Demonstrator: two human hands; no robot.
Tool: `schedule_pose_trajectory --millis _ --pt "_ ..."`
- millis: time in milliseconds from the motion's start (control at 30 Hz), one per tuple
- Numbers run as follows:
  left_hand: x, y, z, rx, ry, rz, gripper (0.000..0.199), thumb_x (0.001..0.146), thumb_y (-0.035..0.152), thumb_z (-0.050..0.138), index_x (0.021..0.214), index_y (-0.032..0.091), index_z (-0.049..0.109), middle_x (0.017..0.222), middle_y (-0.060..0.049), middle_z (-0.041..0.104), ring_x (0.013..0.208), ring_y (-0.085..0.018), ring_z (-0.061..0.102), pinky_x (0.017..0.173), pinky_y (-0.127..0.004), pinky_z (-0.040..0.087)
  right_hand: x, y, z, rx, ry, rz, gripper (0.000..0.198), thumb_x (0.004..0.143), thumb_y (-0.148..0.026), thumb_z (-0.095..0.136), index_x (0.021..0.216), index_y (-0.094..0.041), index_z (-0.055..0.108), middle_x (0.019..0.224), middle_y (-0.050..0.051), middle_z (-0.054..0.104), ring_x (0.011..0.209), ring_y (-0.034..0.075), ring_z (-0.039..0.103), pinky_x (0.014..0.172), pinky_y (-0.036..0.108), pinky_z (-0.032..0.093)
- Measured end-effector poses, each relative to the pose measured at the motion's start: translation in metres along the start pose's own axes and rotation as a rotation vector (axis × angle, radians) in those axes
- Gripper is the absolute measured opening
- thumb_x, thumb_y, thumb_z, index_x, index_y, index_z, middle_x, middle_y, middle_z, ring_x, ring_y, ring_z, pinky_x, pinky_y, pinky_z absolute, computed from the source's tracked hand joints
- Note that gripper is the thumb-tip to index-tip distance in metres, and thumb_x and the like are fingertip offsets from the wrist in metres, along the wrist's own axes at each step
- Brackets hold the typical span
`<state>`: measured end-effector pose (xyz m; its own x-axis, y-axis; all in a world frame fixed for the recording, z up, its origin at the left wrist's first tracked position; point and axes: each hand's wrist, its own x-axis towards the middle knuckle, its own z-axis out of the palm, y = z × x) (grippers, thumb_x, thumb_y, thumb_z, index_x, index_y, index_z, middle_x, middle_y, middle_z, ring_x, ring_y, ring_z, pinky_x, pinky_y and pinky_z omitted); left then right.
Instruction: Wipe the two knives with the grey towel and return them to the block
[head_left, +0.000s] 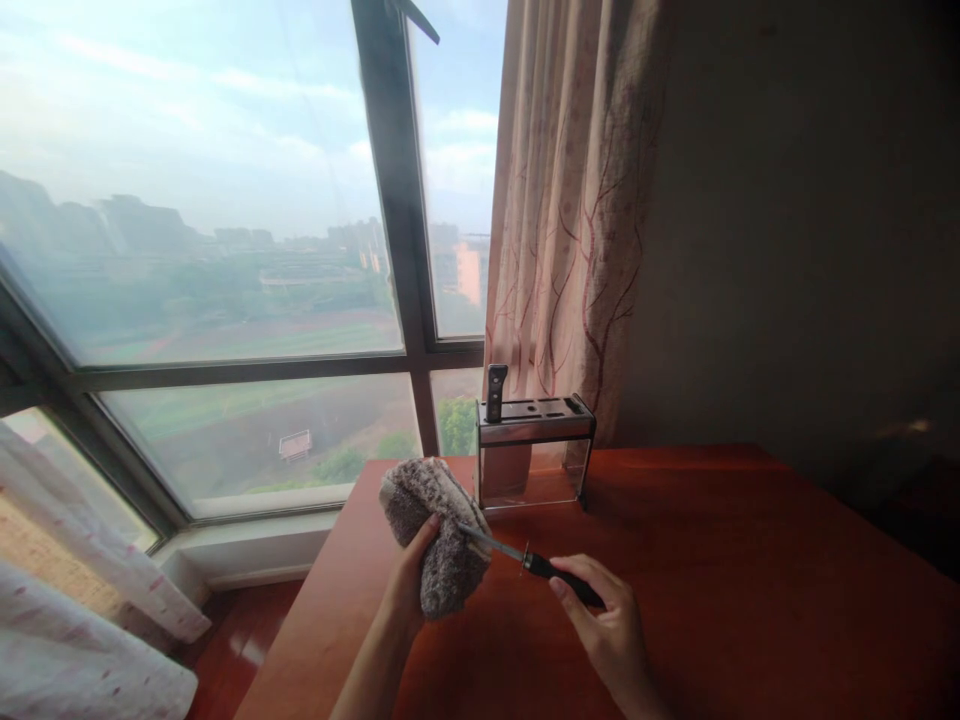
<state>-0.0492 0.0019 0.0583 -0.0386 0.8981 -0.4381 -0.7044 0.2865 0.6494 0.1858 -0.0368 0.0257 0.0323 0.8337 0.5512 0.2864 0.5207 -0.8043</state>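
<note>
My left hand (412, 577) grips a fluffy grey-brown cloth (439, 530), wrapped around the metal end of a thin tool. My right hand (607, 625) holds that tool, a sharpening steel (534, 563), by its black handle, with the rod pointing left into the cloth. Both hands hover over the reddish wooden table (712, 560). Behind them stands a clear knife block (532, 450) with a metal top and one black handle (495, 392) sticking up from its left slot.
A patterned curtain (577, 200) hangs behind the knife block against a dark wall. A large window (225, 250) with a dark frame fills the left side. White fabric (67, 610) lies at the lower left, beside the table's left edge.
</note>
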Motion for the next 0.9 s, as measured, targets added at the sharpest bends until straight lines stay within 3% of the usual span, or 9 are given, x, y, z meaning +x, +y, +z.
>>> schedule_pose_trajectory --millis 367,533,733,900 --pt "-0.004 0.001 -0.001 -0.074 -0.082 -0.005 0.028 0.081 0.028 0.065 0.099 0.007 0.067 0.078 -0.013 0.077 0.081 -0.032 0.074 0.074 -0.043 0.060 0.001 0.000 -0.001 0.009 0.050 0.015 0.013 0.087 -0.027 0.064 0.096 -0.027 0.072 0.093 0.004 0.073 0.086 0.020 0.070 0.074 0.024 0.055" --pt "-0.009 -0.024 0.009 -0.060 -0.136 -0.112 0.030 0.078 0.028 0.069 0.101 0.009 0.067 0.087 -0.014 0.077 0.092 -0.033 0.072 0.082 -0.042 0.058 -0.002 0.002 0.005 0.023 0.032 0.018 0.015 0.088 -0.027 0.063 0.100 -0.027 0.070 0.095 0.003 0.072 0.087 0.019 0.069 0.076 0.023 0.054" --pt "-0.015 -0.052 0.015 0.046 -0.355 -0.038 0.049 0.064 0.021 0.083 0.108 0.012 0.065 0.095 -0.014 0.077 0.100 -0.035 0.069 0.093 -0.045 0.051 -0.002 0.006 0.004 0.012 0.065 0.015 0.015 0.088 -0.027 0.063 0.101 -0.028 0.070 0.095 0.002 0.072 0.087 0.018 0.069 0.076 0.022 0.054" --pt "-0.012 -0.044 0.005 -0.032 -0.340 0.001 0.048 0.061 0.034 0.085 0.102 0.016 0.067 0.097 -0.012 0.077 0.106 -0.036 0.066 0.098 -0.045 0.048 -0.002 0.004 0.003 0.017 0.071 0.028 0.015 0.088 -0.027 0.063 0.101 -0.028 0.070 0.095 0.003 0.072 0.088 0.019 0.069 0.075 0.022 0.054"
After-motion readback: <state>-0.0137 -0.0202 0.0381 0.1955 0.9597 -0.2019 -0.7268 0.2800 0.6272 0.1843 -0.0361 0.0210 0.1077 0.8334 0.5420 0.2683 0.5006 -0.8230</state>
